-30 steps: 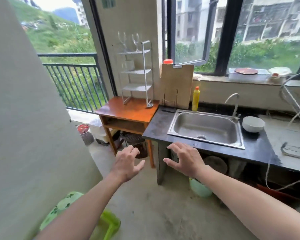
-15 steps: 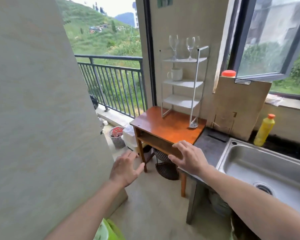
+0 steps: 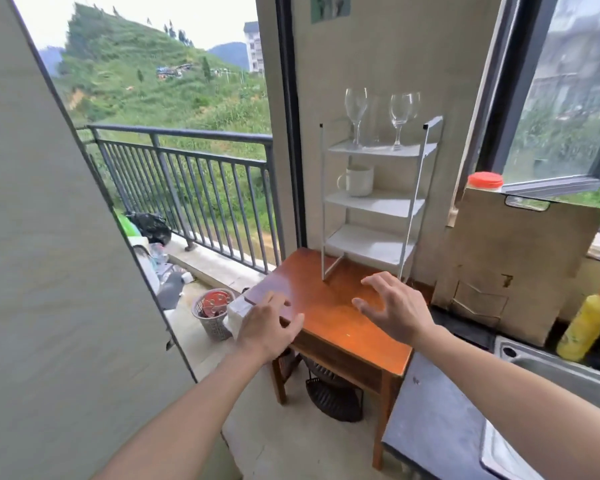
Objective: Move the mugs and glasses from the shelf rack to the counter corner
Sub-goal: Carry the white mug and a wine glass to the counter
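Observation:
A white three-tier shelf rack [image 3: 417,178] stands at the back of a small orange-brown wooden table [image 3: 329,306]. Two clear wine glasses stand on its top tier, one on the left [image 3: 355,112] and one on the right [image 3: 400,114]. A white mug [image 3: 358,180] sits on the middle tier; the bottom tier is bare. My left hand [image 3: 267,327] hovers open over the table's front left edge. My right hand [image 3: 394,306] is spread open above the table, just below the rack's front legs. Neither hand touches a glass or the mug.
The dark counter [image 3: 433,420] and steel sink [image 3: 548,368] adjoin the table on the right. A cutting board [image 3: 520,261] leans on the wall, with a yellow bottle [image 3: 587,323] beside it. A grey wall [image 3: 49,271] stands close on the left. Baskets sit below.
The view has moved closer to the table and rack. Both open hands have come forward over the tabletop, the right one nearing the rack's base.

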Demonstrator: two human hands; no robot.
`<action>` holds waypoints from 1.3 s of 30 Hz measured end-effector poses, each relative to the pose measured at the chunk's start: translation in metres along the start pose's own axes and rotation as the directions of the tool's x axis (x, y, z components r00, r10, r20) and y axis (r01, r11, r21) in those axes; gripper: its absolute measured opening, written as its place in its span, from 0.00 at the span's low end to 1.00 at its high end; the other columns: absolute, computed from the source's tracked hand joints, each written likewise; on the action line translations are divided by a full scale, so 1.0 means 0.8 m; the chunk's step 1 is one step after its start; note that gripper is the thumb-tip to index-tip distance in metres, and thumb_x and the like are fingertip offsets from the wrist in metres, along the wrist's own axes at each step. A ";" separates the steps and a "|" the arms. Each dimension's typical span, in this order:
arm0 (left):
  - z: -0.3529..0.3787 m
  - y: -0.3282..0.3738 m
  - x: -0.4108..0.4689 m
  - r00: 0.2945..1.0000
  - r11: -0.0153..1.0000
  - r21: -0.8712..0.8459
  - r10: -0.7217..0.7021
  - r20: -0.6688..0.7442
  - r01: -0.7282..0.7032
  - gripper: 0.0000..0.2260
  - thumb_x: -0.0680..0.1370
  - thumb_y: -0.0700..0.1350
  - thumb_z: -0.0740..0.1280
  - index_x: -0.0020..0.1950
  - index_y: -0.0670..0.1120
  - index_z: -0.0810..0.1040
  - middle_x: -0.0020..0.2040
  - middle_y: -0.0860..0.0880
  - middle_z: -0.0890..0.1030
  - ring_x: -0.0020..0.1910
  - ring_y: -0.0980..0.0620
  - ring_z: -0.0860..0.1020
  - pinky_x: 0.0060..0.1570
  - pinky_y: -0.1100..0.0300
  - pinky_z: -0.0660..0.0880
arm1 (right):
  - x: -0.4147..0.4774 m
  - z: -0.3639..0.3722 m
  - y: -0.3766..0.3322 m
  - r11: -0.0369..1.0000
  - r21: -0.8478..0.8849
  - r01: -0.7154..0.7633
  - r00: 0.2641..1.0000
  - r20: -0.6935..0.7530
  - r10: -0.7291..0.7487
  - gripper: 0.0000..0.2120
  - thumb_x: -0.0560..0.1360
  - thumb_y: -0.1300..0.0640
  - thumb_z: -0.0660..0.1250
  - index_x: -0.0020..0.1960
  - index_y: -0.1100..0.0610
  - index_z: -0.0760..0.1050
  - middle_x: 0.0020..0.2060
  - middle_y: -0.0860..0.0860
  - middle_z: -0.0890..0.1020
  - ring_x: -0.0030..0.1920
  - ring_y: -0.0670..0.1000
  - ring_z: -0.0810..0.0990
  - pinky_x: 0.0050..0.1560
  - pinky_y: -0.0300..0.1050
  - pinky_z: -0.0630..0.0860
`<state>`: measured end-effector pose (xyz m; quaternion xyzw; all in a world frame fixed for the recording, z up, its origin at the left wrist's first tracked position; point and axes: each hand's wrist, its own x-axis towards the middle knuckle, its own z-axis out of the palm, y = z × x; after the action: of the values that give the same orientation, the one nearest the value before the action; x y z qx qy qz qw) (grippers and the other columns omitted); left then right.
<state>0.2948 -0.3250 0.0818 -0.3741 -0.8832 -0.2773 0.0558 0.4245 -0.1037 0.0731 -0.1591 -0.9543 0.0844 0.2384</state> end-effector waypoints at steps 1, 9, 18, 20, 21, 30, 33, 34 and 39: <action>0.001 -0.006 0.027 1.000 1.000 -0.006 0.015 0.004 -0.015 0.15 0.75 0.56 0.66 0.56 0.48 0.76 0.54 0.50 0.77 0.50 0.50 0.77 0.46 0.58 0.74 | 0.023 0.003 0.004 0.999 0.005 -0.038 0.999 -0.021 0.038 0.24 0.75 0.37 0.61 0.63 0.52 0.72 0.59 0.49 0.77 0.53 0.53 0.79 0.46 0.47 0.74; 0.017 -0.013 0.229 0.984 0.973 -0.148 0.179 0.012 -0.175 0.14 0.74 0.55 0.67 0.53 0.47 0.76 0.47 0.52 0.75 0.44 0.52 0.75 0.45 0.56 0.75 | 0.161 0.015 0.043 0.979 0.027 -0.200 0.966 -0.162 0.202 0.21 0.74 0.38 0.63 0.59 0.51 0.74 0.55 0.48 0.79 0.51 0.53 0.81 0.46 0.50 0.78; 0.096 0.015 0.412 0.978 0.951 -0.254 0.200 0.063 -0.178 0.14 0.73 0.53 0.69 0.51 0.46 0.76 0.44 0.49 0.76 0.44 0.48 0.75 0.47 0.55 0.74 | 0.269 0.051 0.122 0.963 0.070 -0.259 0.933 -0.238 0.268 0.20 0.74 0.41 0.65 0.60 0.51 0.74 0.56 0.48 0.79 0.51 0.52 0.81 0.45 0.48 0.76; 0.114 0.026 0.452 0.977 0.959 -0.235 0.185 0.105 -0.157 0.16 0.74 0.53 0.68 0.55 0.45 0.75 0.50 0.47 0.76 0.50 0.45 0.76 0.51 0.54 0.74 | 0.290 0.059 0.140 0.962 0.085 -0.259 0.926 -0.260 0.272 0.19 0.74 0.42 0.65 0.60 0.51 0.74 0.56 0.47 0.79 0.51 0.49 0.81 0.45 0.47 0.75; 0.124 0.031 0.470 0.974 0.965 -0.217 0.181 0.134 -0.149 0.17 0.74 0.53 0.67 0.58 0.45 0.74 0.54 0.46 0.76 0.53 0.45 0.76 0.53 0.52 0.73 | 0.299 0.063 0.148 0.962 0.091 -0.259 0.923 -0.270 0.274 0.18 0.74 0.42 0.65 0.59 0.51 0.74 0.56 0.47 0.79 0.51 0.48 0.81 0.45 0.47 0.75; 0.170 0.074 0.601 0.993 0.949 -0.308 0.095 0.076 -0.067 0.26 0.76 0.48 0.65 0.70 0.46 0.59 0.66 0.42 0.69 0.66 0.39 0.69 0.59 0.48 0.67 | 0.336 0.074 0.183 0.957 0.120 -0.263 0.913 -0.288 0.288 0.22 0.74 0.36 0.58 0.59 0.50 0.74 0.55 0.45 0.79 0.49 0.44 0.81 0.43 0.45 0.76; 0.181 0.077 0.623 0.993 0.896 -0.444 0.036 0.115 0.020 0.32 0.72 0.47 0.69 0.72 0.49 0.57 0.65 0.42 0.73 0.63 0.39 0.73 0.59 0.49 0.70 | 0.339 0.069 0.188 0.944 0.148 -0.296 0.891 -0.312 0.329 0.21 0.73 0.36 0.59 0.58 0.49 0.74 0.52 0.44 0.81 0.46 0.42 0.81 0.43 0.48 0.78; 0.183 0.077 0.627 0.992 0.880 -0.473 0.013 0.124 0.048 0.33 0.72 0.46 0.70 0.73 0.50 0.57 0.65 0.43 0.74 0.63 0.40 0.73 0.59 0.50 0.71 | 0.340 0.068 0.189 0.939 0.161 -0.304 0.886 -0.315 0.341 0.21 0.73 0.36 0.60 0.58 0.48 0.74 0.51 0.43 0.81 0.45 0.42 0.81 0.43 0.50 0.79; 0.184 0.079 0.629 0.973 0.844 -0.506 -0.075 0.220 0.179 0.29 0.70 0.43 0.74 0.67 0.43 0.66 0.60 0.46 0.77 0.60 0.44 0.76 0.48 0.60 0.68 | 0.347 0.060 0.184 0.927 0.198 -0.320 0.868 -0.332 0.370 0.22 0.73 0.36 0.60 0.58 0.49 0.74 0.47 0.42 0.82 0.42 0.41 0.81 0.43 0.51 0.79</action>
<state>-0.0046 0.1058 0.1406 -0.3406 -0.7988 -0.4721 -0.1517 0.2078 0.1254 0.1151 -0.3234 -0.8417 0.1598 0.4018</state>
